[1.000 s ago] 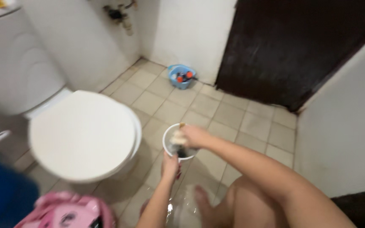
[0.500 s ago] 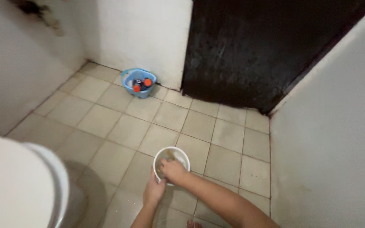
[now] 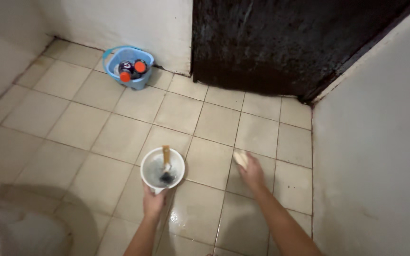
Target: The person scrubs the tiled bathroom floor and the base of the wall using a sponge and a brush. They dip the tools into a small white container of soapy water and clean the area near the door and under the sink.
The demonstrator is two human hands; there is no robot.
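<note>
1. Head view, current state: the left hand [image 3: 153, 201] grips the near rim or handle of a small white bucket [image 3: 163, 169] that rests on the tiled floor [image 3: 96, 123]. The bucket holds shallow water and a brush with a tan handle [image 3: 166, 156] leaning against the far rim, its dark bristle end submerged.

2. The right hand [image 3: 251, 173] is pressed flat toward the floor, fingers closed over a pale sponge or cloth [image 3: 240, 158] (its exact kind cannot be determined). This item lies on a tile to the right of the bucket, well apart from it.

3. Hazard, spill: the left-hand grip is on one side of the rim only. A pull or lift from that side is likely to tilt the bucket and release water.

4. Hazard, brush: the brush is loose in the bucket. A tilt toward the far rim could tip it out onto the tiles.

5. Hazard, slip: the tiles just in front of the bucket show a wet sheen [image 3: 191, 213]. Weight on the right palm could slide on a wet surface.

6. Hazard, reach: the arms are spread apart, which reduces control over both objects.

7. Surroundings: a blue basket [image 3: 112, 59] containing bottles with orange caps stands against the white wall [image 3: 134, 19], beside a dark door [image 3: 271, 42].
</note>
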